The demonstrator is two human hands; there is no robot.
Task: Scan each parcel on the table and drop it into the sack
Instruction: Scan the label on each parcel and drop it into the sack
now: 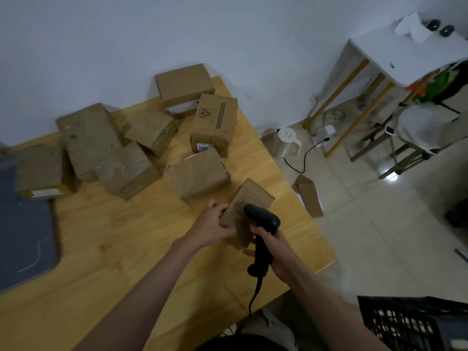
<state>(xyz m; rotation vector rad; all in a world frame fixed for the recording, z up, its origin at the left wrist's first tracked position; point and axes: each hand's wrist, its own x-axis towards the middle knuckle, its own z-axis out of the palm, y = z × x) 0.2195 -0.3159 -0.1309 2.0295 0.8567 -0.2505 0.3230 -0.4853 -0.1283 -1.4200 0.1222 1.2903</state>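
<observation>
Scanning in hand: left hand (211, 228) grips the flat cardboard parcel (249, 206) at the table's (114, 249) right edge, right hand (276, 252) clamps the barcode scanner (263, 224) (nose close over print); recommend steadying the label square before triggering.

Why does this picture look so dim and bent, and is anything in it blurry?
Head view: the light is low and flat, so the table looks dull; a bright glare spot sits on the floor tiles; the wide lens bends the wall line and table edge; the print on the parcel in the left hand is smeared, as is the scanner in the right hand.
</observation>
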